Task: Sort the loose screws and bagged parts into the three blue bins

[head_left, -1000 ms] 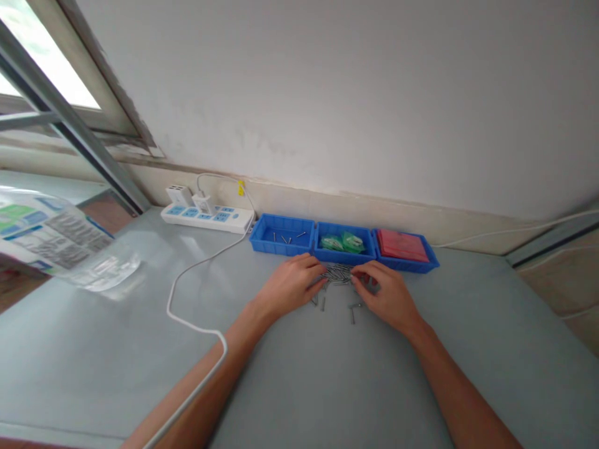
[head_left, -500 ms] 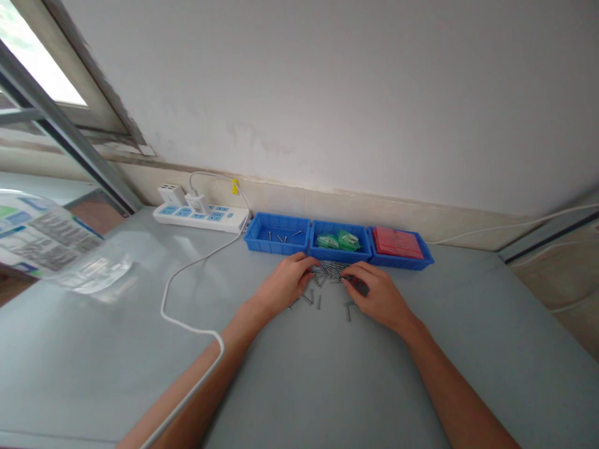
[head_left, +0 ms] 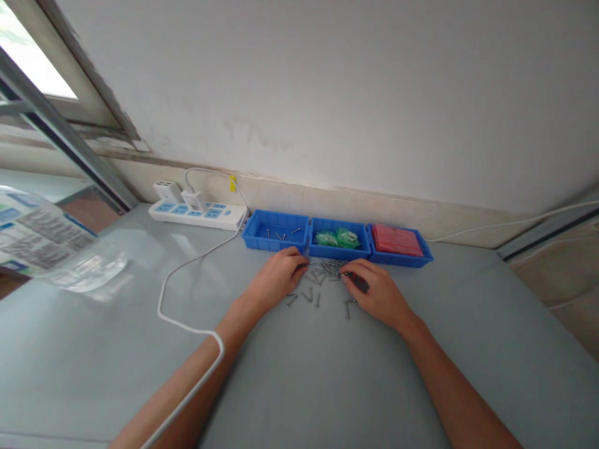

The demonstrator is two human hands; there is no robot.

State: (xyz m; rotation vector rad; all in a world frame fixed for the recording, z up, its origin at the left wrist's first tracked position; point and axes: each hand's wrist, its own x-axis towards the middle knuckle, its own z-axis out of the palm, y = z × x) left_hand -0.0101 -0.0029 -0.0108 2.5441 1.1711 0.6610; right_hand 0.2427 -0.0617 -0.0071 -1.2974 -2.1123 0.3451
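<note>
A loose pile of silver screws (head_left: 330,268) lies on the grey table just in front of the blue bins. My left hand (head_left: 279,275) is at the pile's left side, thumb and fingers pinched on a screw whose end pokes out toward the pile. At the right side, my right hand (head_left: 377,290) has its fingertips closed on what looks like a screw, mostly hidden by the fingers. Several stray screws (head_left: 307,295) lie nearer to me, below the pile. The left blue bin (head_left: 276,242) holds a few screws.
The middle bin (head_left: 339,252) contains green packets (head_left: 347,237); the right bin (head_left: 402,259) holds red packets (head_left: 397,240). A white power strip (head_left: 224,216) stands by the wall. Its white cable (head_left: 161,299) runs across my left forearm. A clear plastic bottle (head_left: 51,243) is at left.
My left hand has shifted slightly left and away from me, off the pile, with a screw at its fingertips, uncovering stray screws. My right hand has hardly moved.
</note>
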